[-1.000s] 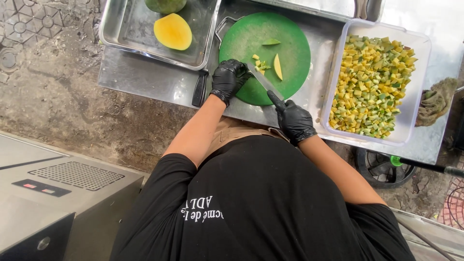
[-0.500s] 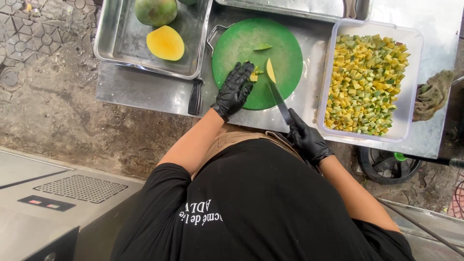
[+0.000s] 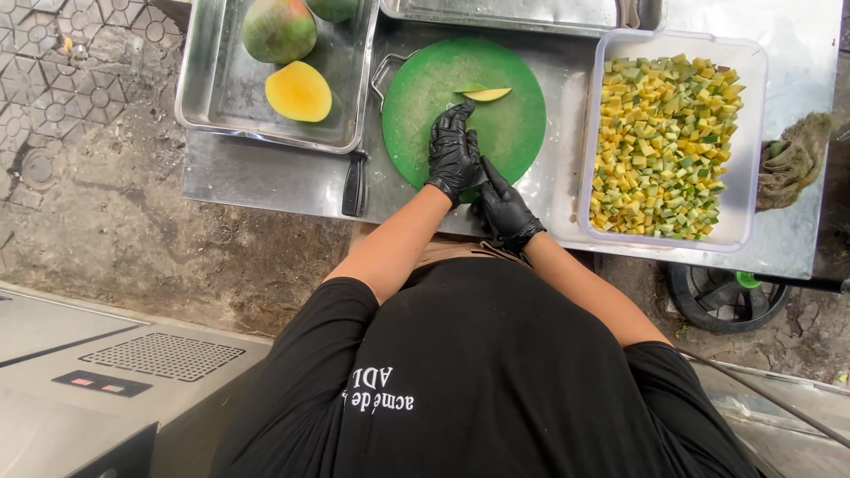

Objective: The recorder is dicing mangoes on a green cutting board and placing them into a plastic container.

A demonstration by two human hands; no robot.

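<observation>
The left hand (image 3: 453, 155) is now stretched open-fingered toward the yellow mango slice (image 3: 486, 93) on the round green cutting board (image 3: 522, 124). The right hand (image 3: 503, 204) has been drawn back to the desk's near edge; the knife is hidden, so its grip cannot be told.

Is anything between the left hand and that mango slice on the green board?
Nothing visible. The left hand lies flat on the green board, fingertips just short of the mango slice, bare board between. The right hand sits nearer the body.

Bright, even daylight falls from above and shadows stay soft and short. The steel surface (image 3: 266, 177) shows pale glare near its far right corner. The tray (image 3: 212, 97) gleams mildly. Focus is sharp throughout, with slight wide-angle bending at the frame edges.
</observation>
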